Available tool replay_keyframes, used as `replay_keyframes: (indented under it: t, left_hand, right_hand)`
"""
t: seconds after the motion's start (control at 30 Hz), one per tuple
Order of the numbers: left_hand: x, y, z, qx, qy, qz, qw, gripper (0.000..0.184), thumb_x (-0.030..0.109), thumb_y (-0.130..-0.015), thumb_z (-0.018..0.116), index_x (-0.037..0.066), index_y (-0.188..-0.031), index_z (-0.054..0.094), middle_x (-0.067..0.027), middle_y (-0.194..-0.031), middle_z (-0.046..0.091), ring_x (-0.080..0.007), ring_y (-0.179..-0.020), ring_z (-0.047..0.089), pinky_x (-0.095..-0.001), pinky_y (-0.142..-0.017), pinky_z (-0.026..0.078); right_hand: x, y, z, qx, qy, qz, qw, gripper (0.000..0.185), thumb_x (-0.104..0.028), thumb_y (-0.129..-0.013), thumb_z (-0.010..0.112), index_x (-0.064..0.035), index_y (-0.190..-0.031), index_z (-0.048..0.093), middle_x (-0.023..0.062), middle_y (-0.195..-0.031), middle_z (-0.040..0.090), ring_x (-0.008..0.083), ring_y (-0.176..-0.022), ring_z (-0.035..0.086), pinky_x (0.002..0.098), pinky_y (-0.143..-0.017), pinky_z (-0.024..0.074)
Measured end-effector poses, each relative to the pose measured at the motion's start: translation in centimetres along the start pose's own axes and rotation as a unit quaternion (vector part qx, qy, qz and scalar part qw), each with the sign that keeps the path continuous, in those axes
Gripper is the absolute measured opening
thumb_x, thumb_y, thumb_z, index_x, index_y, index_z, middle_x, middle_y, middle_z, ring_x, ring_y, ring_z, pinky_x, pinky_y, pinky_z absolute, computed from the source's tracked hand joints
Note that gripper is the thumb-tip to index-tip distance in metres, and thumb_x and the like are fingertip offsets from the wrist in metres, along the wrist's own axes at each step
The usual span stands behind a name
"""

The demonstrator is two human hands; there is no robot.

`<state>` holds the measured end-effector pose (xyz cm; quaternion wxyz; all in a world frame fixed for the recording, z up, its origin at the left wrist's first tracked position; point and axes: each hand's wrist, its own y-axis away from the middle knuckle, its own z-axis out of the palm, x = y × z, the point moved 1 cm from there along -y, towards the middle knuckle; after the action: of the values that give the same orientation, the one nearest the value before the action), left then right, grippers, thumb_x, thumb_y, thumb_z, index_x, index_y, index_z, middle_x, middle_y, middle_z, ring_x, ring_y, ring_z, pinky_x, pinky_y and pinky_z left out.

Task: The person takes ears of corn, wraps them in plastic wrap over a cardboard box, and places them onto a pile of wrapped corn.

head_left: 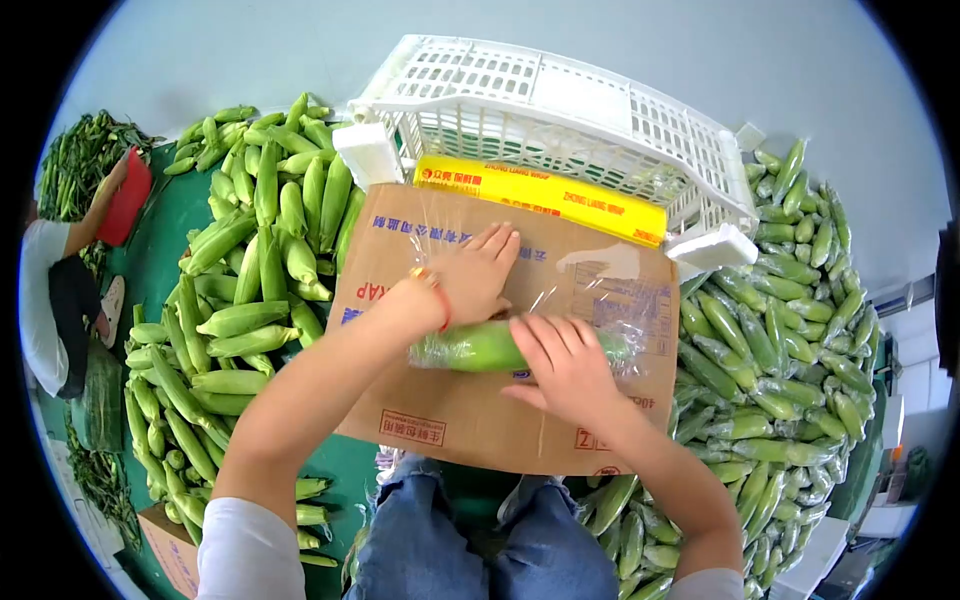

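An ear of corn [475, 349] in its green husk lies crosswise on a flat cardboard sheet [400, 385], with clear plastic film [625, 350] around it and spread above it. My right hand [572, 368] lies over the ear's right half, fingers on top and thumb on the near side. Beyond the corn, my left hand [475, 275] rests flat on the film over the cardboard, fingers stretched out; its wrist is close above the ear. A yellow cling film box [540, 202] runs along the cardboard's far edge.
A white plastic crate [560, 100] stands behind the box. Unwrapped corn [250, 270] is heaped at left, film-wrapped corn [770, 340] at right. Another person [50, 290] is at the far left beside a red object [127, 197] and leafy green stalks [85, 160].
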<state>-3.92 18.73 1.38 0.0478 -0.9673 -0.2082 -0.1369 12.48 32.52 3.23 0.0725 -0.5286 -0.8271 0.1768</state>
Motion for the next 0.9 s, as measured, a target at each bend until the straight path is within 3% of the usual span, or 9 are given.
replay_keyframes:
  t: [0.17,0.27,0.4,0.47,0.53,0.63,0.73,0.83,0.9]
  left_hand:
    - [0.1,-3.6,0.5,-0.16,-0.039,-0.028,0.986,0.09,0.029,-0.077,0.074,-0.015,-0.14,0.029,-0.0299,-0.151,0.026,-0.0392,-0.14,0.03,-0.0393,-0.114,0.033]
    - [0.3,-3.7,-0.5,-0.185,-0.042,-0.058,0.98,0.095,0.033,-0.073,0.078,-0.014,-0.141,0.029,-0.0282,-0.152,0.025,-0.0388,-0.141,0.028,-0.039,-0.114,0.032]
    - [0.0,-3.1,-0.7,-0.158,0.003,-0.04,0.987,0.09,0.031,-0.075,0.077,-0.009,-0.142,0.032,-0.0275,-0.152,0.026,-0.0391,-0.141,0.028,-0.0399,-0.114,0.032]
    - [-0.7,-1.8,-1.0,-0.04,0.08,-0.025,0.996,0.081,0.029,-0.077,0.076,-0.004,-0.141,0.039,-0.0283,-0.151,0.028,-0.0397,-0.14,0.03,-0.0403,-0.114,0.032]
    - [1.8,1.3,-0.4,0.207,0.174,-0.006,0.963,0.065,0.029,-0.08,0.073,0.003,-0.135,0.051,-0.0294,-0.144,0.038,-0.0423,-0.134,0.039,-0.0442,-0.11,0.036]
    - [10.6,5.8,-1.8,0.2,0.232,0.119,0.944,0.056,0.03,-0.084,0.069,0.005,-0.132,0.055,-0.0175,-0.141,0.049,-0.0364,-0.135,0.042,-0.0485,-0.111,0.035]
    - [9.7,5.8,-0.2,0.32,0.302,0.047,0.897,0.051,0.014,-0.086,0.062,0.011,-0.136,0.053,-0.0178,-0.147,0.041,-0.0371,-0.136,0.041,-0.0502,-0.11,0.035]
    - [10.0,4.8,-0.7,0.361,0.687,-0.116,0.62,0.059,0.008,-0.085,0.059,0.016,-0.142,0.045,-0.0186,-0.15,0.038,-0.0356,-0.133,0.044,-0.0488,-0.106,0.042]
    - [10.2,3.8,-2.0,0.304,0.833,-0.052,0.46,0.059,0.007,-0.085,0.059,0.017,-0.141,0.042,-0.0172,-0.14,0.047,-0.0314,-0.122,0.053,-0.0446,-0.1,0.047]
  right_hand:
    - [2.1,-1.8,1.8,-0.038,-0.036,0.047,0.998,0.055,-0.041,-0.065,0.078,-0.0059,-0.102,0.058,0.0108,-0.086,0.064,0.0272,-0.072,0.065,0.0367,-0.058,0.0524]
    - [-1.4,0.2,-1.0,-0.08,-0.114,0.037,0.99,0.059,-0.045,-0.067,0.078,-0.005,-0.105,0.059,0.0116,-0.087,0.065,0.0284,-0.074,0.066,0.0379,-0.061,0.0535]
    - [-4.8,4.6,-6.0,-0.444,-0.287,0.062,0.846,0.064,-0.056,-0.075,0.07,-0.0065,-0.114,0.057,0.0152,-0.097,0.066,0.0325,-0.089,0.066,0.0394,-0.073,0.0545]
    - [-5.0,7.8,-6.9,-0.409,-0.389,0.11,0.818,0.071,-0.056,-0.076,0.071,-0.0074,-0.124,0.055,0.0199,-0.11,0.065,0.0327,-0.099,0.064,0.0371,-0.083,0.0526]
    - [-4.5,9.4,-7.7,-0.314,-0.503,0.334,0.732,0.067,-0.051,-0.084,0.066,-0.005,-0.131,0.052,0.0198,-0.118,0.062,0.0287,-0.103,0.063,0.034,-0.087,0.0508]
    - [-5.1,8.8,-6.8,-0.106,-0.644,0.545,0.525,0.058,-0.046,-0.095,0.054,-0.0013,-0.132,0.048,0.016,-0.104,0.064,0.026,-0.08,0.067,0.0354,-0.068,0.0557]
    - [-5.6,6.8,-5.1,-0.145,-0.831,0.477,0.247,0.058,-0.052,-0.096,0.047,-0.0014,-0.125,0.046,0.0169,-0.086,0.062,0.0249,-0.064,0.065,0.0309,-0.057,0.0544]
    - [-7.9,4.3,-2.0,-0.094,-0.97,0.221,0.043,0.076,-0.068,-0.092,0.037,-0.0023,-0.131,0.044,0.0164,-0.077,0.058,0.0265,-0.054,0.06,0.0337,-0.046,0.0513]
    - [-9.4,3.0,1.3,-0.074,-0.991,0.028,-0.105,0.088,-0.077,-0.087,0.035,-0.0059,-0.138,0.04,0.0152,-0.073,0.055,0.0253,-0.05,0.058,0.0347,-0.042,0.0494]
